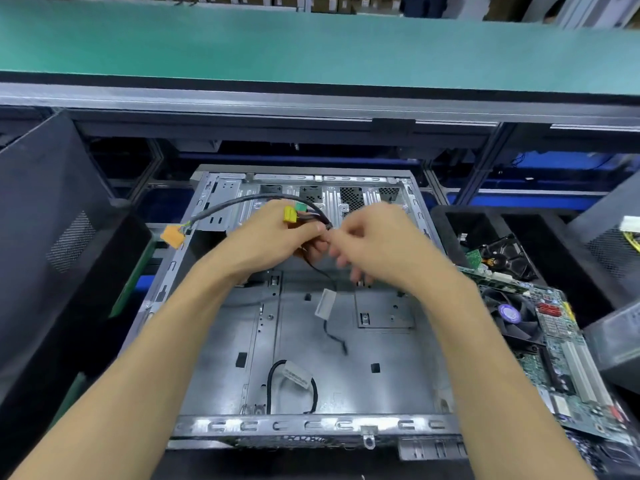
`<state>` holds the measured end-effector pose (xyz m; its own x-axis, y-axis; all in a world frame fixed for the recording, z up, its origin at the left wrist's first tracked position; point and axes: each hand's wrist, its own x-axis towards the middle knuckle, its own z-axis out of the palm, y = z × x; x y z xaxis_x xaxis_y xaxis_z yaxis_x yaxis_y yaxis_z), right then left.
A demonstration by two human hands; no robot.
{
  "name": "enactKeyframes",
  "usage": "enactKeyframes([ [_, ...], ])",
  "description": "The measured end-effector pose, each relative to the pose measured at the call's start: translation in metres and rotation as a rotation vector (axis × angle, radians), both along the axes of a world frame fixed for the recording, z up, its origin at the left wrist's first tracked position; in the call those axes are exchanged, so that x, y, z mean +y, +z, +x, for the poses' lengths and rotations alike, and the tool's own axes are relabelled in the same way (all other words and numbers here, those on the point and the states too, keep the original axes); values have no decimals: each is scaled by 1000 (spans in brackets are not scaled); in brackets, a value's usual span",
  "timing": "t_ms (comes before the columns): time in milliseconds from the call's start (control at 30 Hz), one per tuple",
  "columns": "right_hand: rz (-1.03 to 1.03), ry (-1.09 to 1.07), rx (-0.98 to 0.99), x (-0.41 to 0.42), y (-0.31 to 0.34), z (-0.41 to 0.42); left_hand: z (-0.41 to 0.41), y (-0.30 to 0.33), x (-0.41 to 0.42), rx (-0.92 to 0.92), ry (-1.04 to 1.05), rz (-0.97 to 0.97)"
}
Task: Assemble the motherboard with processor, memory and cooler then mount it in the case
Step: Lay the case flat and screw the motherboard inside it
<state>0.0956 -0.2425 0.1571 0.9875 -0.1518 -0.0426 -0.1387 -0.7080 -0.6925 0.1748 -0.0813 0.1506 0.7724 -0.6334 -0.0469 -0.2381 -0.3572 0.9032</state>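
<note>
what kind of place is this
Probably a computer assembly line or repair workshop: an open metal case on the bench, a motherboard with a fan beside it, and a long green conveyor belt behind.

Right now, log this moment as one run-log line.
left hand: grips cable bundle | right hand: pinches bundle | case: open, no board | motherboard: right of case

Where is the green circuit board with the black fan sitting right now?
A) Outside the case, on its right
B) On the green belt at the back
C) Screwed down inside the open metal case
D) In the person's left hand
A: the motherboard with its fan lies outside the case, to its right, while the case floor is bare metal and both hands work a cable bundle above it.
</note>
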Motion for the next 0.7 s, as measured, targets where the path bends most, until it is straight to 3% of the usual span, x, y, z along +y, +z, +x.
enactKeyframes([
  [67,11,-54,-130,-13,8,7,-1,1,-2,-53,-18,63],
  [200,45,158,-95,-10,7,26,-1,5,0,-245,-60,177],
  [500,-81,125,-267,-7,-13,34,11,-2,4,-432,35,293],
  [633,-88,128,-281,-16,-14,33,9,0,4,-914,152,308],
  [700,-73,140,-285,-19,-13,32,4,2,2,-973,142,306],
])
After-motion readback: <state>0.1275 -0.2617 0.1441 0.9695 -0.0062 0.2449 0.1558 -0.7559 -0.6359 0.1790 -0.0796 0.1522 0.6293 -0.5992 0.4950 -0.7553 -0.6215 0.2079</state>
